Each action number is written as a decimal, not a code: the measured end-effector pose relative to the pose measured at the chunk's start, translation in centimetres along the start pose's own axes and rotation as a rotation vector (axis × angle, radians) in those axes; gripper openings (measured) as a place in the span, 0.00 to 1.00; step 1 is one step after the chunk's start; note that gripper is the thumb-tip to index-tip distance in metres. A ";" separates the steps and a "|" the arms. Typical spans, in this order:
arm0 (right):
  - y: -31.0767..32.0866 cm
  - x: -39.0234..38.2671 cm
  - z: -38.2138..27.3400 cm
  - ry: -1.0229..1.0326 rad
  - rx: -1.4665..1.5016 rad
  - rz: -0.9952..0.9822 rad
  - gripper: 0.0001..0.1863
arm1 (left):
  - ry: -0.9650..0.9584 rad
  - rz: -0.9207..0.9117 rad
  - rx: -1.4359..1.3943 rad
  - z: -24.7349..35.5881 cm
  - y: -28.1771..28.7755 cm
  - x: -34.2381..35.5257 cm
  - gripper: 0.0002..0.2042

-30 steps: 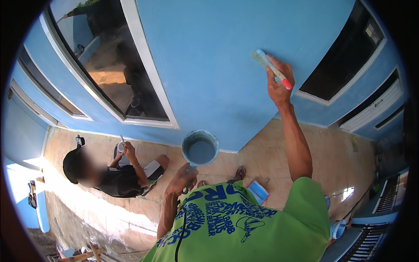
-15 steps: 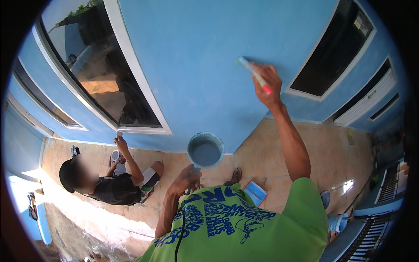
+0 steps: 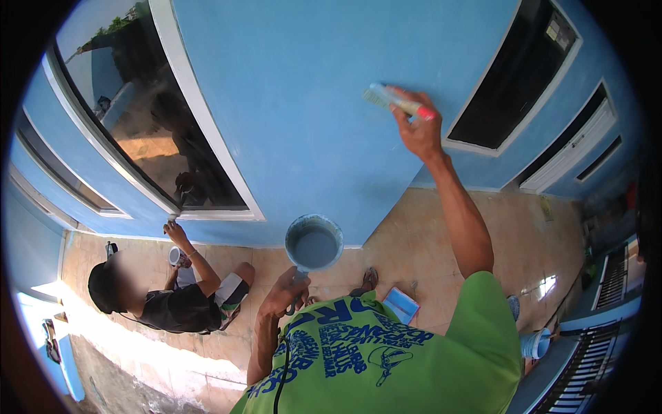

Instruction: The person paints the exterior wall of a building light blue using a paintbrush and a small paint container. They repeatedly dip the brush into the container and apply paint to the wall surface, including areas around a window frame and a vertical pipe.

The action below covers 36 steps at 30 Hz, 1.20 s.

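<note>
My right hand [image 3: 419, 131] is closed round the handle of a paintbrush [image 3: 401, 101], a pale handle with a red end. Its bristles lie against the light blue wall [image 3: 296, 110], pointing left. Low in front of me, my left hand [image 3: 281, 291] grips the handle of a round dipper [image 3: 314, 241], like a small saucepan. Grey-blue paint fills part of the dipper, and its rim is smeared with paint. The dipper hangs out over the tiled floor, close to the foot of the wall.
At the left a co-worker [image 3: 186, 303] sits on the floor, brushing beneath the white window frame [image 3: 214, 215] and holding a small paint pot [image 3: 175, 255]. Near my feet lies a blue tray [image 3: 401, 306]. A blue bucket [image 3: 534, 345] stands at the right, by a dark railing [image 3: 586, 366].
The paintbrush has swung from tilted upward to nearly level, its bristles a little further left. The dipper has shifted slightly left and down in the picture.
</note>
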State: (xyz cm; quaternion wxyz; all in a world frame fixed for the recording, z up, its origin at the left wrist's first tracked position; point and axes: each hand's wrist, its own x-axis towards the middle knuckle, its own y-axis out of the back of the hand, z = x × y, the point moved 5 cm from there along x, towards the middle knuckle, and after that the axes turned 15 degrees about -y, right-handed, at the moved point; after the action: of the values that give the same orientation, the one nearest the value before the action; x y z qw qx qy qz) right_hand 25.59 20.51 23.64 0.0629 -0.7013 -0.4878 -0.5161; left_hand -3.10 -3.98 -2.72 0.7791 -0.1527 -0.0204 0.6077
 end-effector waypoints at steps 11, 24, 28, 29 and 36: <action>-3.0 -14.7 7.5 0.196 -0.418 -0.032 0.31 | -0.042 0.019 -0.040 -0.3 0.2 0.8 0.12; 2.8 -4.1 2.5 0.325 -0.278 0.483 0.21 | 0.022 0.031 -0.020 0.3 0.3 0.3 0.12; -4.6 -16.2 8.3 0.106 -0.329 0.110 0.29 | 0.043 0.031 -0.020 -0.1 0.5 0.6 0.12; -5.9 -19.0 10.0 0.074 -0.294 -0.035 0.28 | 0.037 0.032 -0.012 0.0 0.5 0.7 0.12; 1.2 -8.6 7.6 0.169 -0.060 0.017 0.20 | 0.015 0.048 0.001 -0.1 0.4 0.4 0.11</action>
State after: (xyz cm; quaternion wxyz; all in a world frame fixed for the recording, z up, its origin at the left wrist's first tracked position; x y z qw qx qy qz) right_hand 31.58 19.05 13.96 0.0872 -0.6608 -0.4592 -0.5872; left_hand -3.36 -3.55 -2.99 0.7646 -0.1574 -0.0106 0.6249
